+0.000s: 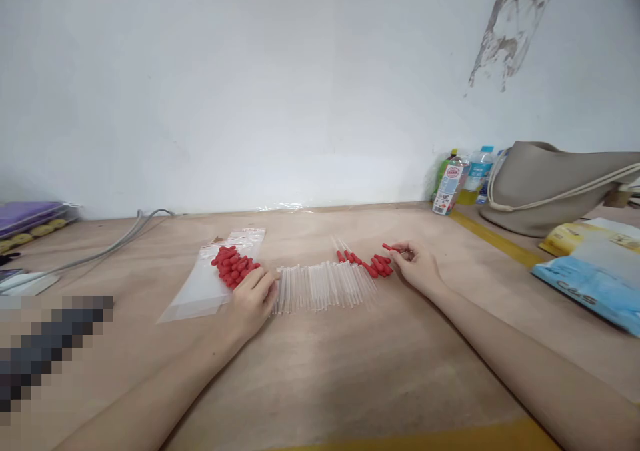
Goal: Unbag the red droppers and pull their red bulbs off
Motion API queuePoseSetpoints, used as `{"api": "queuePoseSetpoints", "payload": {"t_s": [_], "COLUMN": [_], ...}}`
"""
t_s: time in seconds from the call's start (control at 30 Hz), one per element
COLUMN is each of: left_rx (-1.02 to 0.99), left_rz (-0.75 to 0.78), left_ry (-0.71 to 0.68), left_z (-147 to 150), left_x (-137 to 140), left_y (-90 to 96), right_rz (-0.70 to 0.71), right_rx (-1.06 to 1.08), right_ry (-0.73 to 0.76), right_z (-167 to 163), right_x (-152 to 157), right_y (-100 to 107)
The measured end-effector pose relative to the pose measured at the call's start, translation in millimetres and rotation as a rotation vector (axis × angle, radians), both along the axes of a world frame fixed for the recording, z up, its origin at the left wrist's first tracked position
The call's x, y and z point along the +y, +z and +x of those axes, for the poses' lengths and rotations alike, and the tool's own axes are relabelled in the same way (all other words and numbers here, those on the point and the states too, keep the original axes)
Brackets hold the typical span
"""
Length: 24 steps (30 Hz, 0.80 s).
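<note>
A row of thin clear glass dropper tubes lies side by side on the wooden table. At its left end rests my left hand, fingers curled together; what they hold, if anything, is hidden. A heap of red rubber bulbs sits on clear plastic bags, just beyond that hand. My right hand pinches one red rubber bulb between thumb and fingers, raised at the row's right side. Below it is a small pile of loose red bulbs. Several tubes with red bulbs fitted lie behind the row.
Bottles and a carton stand against the wall at right, beside a grey bag. Nearer are tissue packs. A grey cable runs along the left, near a purple item.
</note>
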<state>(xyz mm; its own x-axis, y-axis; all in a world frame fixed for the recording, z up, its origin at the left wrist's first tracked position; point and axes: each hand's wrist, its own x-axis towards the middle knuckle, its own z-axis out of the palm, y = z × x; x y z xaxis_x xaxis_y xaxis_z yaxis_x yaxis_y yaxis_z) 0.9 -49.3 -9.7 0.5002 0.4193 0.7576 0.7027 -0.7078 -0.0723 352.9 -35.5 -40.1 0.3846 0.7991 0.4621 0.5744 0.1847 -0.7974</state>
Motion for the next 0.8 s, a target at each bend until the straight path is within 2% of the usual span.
{"api": "queuePoseSetpoints", "payload": {"t_s": [0.17,0.47,0.7,0.8], "left_rx": [0.015,0.034,0.044,0.061], "left_rz": [-0.076,-0.203,-0.157,-0.169], "left_ry": [-0.055,-0.125,-0.107,-0.105], "left_z": [4,5,9,9], "left_x": [-7,-18,-18,-20], "left_y": [-1.0,8.6,10.1,11.3], "right_rz": [-0.005,-0.048,-0.073,-0.058], "right_rx": [0.065,0.038,-0.060,-0.144], "right_ry": [0.109,0.141,0.077,0.008], "right_z": [-6,-5,1,0], "right_x": [1,-1,2,-1], "right_y": [-1,2,-1,5]}}
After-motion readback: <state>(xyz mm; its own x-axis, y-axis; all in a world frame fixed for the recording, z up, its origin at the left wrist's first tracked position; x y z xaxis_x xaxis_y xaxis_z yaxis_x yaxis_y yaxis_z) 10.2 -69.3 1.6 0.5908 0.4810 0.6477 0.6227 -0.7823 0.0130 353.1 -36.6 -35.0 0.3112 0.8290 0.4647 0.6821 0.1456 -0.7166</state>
